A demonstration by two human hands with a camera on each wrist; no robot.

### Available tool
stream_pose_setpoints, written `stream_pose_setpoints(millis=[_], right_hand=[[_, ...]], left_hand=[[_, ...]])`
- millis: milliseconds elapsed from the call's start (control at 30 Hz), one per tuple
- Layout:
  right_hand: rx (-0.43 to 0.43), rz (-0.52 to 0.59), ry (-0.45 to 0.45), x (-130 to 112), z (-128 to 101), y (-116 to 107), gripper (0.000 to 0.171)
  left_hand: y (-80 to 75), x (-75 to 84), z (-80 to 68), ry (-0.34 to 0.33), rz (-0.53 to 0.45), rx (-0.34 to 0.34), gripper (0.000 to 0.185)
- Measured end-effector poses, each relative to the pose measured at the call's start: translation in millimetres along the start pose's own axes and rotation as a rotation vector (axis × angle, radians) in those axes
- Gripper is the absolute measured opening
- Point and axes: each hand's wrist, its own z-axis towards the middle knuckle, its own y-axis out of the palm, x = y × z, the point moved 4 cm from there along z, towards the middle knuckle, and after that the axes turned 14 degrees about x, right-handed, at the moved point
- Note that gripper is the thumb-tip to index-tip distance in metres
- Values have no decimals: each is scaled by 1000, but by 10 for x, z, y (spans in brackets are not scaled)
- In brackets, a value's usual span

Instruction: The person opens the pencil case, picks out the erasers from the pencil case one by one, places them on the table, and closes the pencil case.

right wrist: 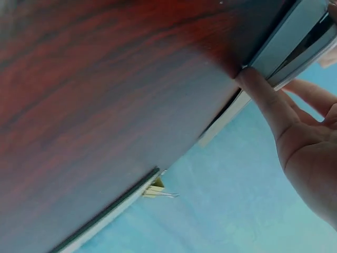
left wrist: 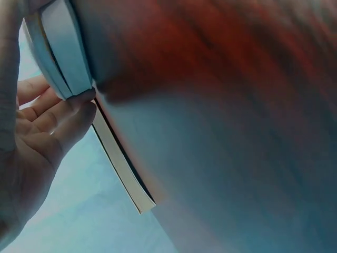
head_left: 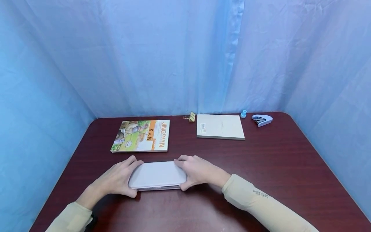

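Note:
Near the middle of the table, both hands grip a pale, flat, book-sized item (head_left: 157, 174) with rounded corners by its two ends. The left hand (head_left: 119, 177) holds the left end, thumb at the near edge and fingers at the far edge. On the opposite end, the right hand (head_left: 197, 170) grips the same way. Two layers with a dark gap between them show along the item's side (right wrist: 299, 37) in the right wrist view. The left wrist view also shows a split side (left wrist: 66, 47), with fingertips against its lower corner.
Behind the hands lies an illustrated book (head_left: 136, 137), with a cream book (head_left: 220, 127) farther right. A gold binder clip (head_left: 192, 117), a small blue object (head_left: 243, 114) and a light-coloured stapler (head_left: 262, 120) stand along the back edge. Blue curtains (head_left: 162, 58) surround the table.

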Motion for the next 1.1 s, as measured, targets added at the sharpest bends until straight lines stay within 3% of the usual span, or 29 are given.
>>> stream_pose_setpoints(millis=[367,700,900,1100], right_hand=[[-20,168,77,117,-28,-10,85],[-46,301,166,226,-31,-48,77],[-55,460,234,320,-17,-44,69],[-61,561,261,363,-26,-66,68]], left_hand=[[0,-64,-6,-52,-119,-38,92],[-5,-178,-11,-220,-363,-132,103],[-4,-215,-45,-254,-488,-135,101],[-10,-215,-84,-338,-564,-125,107]])
